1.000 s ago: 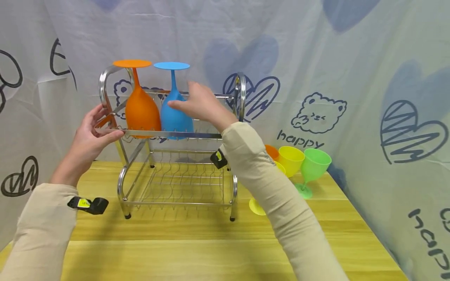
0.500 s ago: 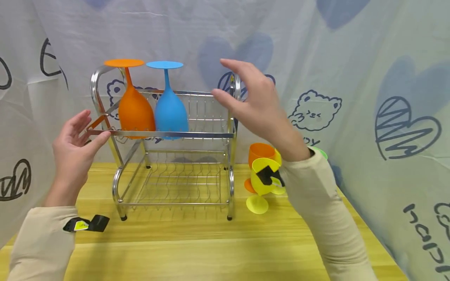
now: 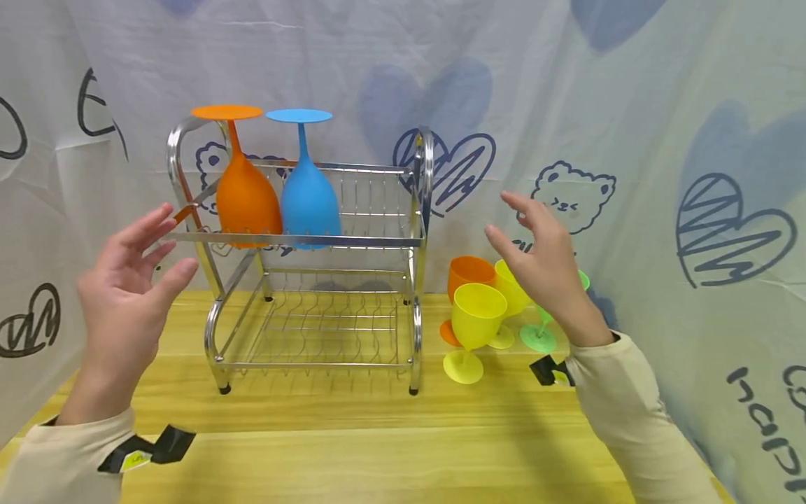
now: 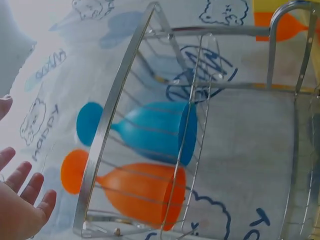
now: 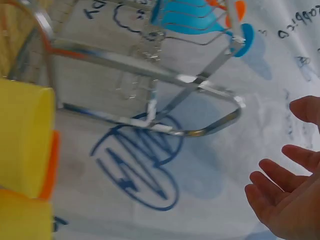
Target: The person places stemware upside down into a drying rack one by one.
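An orange goblet (image 3: 248, 199) and a blue goblet (image 3: 310, 199) stand upside down, side by side, on the upper tier of a two-tier metal dish rack (image 3: 378, 242). My left hand (image 3: 129, 290) is off the rack's left side, fingers spread and holding nothing. In the left wrist view its fingers (image 4: 30, 187) show apart from the rack rail. Over to the right, my right hand (image 3: 544, 255) hangs in the air with relaxed fingers, overlapping the goblets behind it. Upright on the table are a front yellow goblet (image 3: 478, 315), a second yellow goblet (image 3: 508, 287), an orange goblet (image 3: 469, 269) and a green goblet (image 3: 538, 337).
The rack's lower tier (image 3: 327, 329) bears no goblets. Wooden table (image 3: 352, 455) stretches in front of the rack. A patterned curtain (image 3: 352, 42) hangs close behind and along both sides.
My right hand has let go of the blue goblet on the rack and moved right, toward the standing goblets. My left hand has come away from the rack's left edge, drawing back and down.
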`<state>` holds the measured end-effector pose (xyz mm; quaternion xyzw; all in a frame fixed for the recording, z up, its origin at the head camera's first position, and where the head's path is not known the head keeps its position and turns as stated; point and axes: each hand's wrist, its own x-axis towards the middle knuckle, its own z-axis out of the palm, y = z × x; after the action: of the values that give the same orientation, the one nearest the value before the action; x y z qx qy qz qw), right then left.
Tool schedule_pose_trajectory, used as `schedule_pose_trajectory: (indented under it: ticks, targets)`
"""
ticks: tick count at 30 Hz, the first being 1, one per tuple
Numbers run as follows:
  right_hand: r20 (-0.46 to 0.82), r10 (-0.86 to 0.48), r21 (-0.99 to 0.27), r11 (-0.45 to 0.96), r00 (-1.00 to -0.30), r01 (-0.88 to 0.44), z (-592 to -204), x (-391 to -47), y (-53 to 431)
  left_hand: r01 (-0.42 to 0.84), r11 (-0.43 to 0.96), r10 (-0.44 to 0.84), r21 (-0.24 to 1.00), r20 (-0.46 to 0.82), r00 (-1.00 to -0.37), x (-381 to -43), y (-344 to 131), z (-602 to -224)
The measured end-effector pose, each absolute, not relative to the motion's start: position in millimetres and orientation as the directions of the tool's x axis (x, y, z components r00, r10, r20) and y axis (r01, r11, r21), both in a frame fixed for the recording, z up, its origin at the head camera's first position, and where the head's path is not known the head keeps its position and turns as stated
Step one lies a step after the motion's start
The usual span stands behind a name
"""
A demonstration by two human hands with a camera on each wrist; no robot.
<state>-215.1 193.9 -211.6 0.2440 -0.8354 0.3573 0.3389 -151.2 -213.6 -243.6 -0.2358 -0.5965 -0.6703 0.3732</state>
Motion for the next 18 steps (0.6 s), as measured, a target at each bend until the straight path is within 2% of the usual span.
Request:
schedule_pose_trajectory:
  ticks: [3,6,10,18]
  targets:
    - [0.67,-0.115,-0.521,0.631,-0.734,-0.575,-232.2,-217.0,202.4,0.799,0.072,-0.125,0.597,0.8,-0.587,-149.4,-206.6,-256.5]
    - [0.589,-0.074,-0.596,0.633,-0.805,-0.494,-254.6,-218.8,209.0,0.786,0.194,-0.034,0.587,0.805,-0.593,-148.4,-197.8,-276.4]
    - [0.492,-0.049,-0.667,0.621,-0.869,-0.412,-282.8,-221.9,218.0,0.714,0.302,0.027,0.632,0.743,-0.669,-147.5,-188.0,-302.8]
    - [0.354,-0.019,-0.751,0.589,-0.935,-0.297,-325.2,-226.2,229.3,0.566,0.353,0.098,0.745,0.573,-0.814,-161.3,-178.7,-335.5]
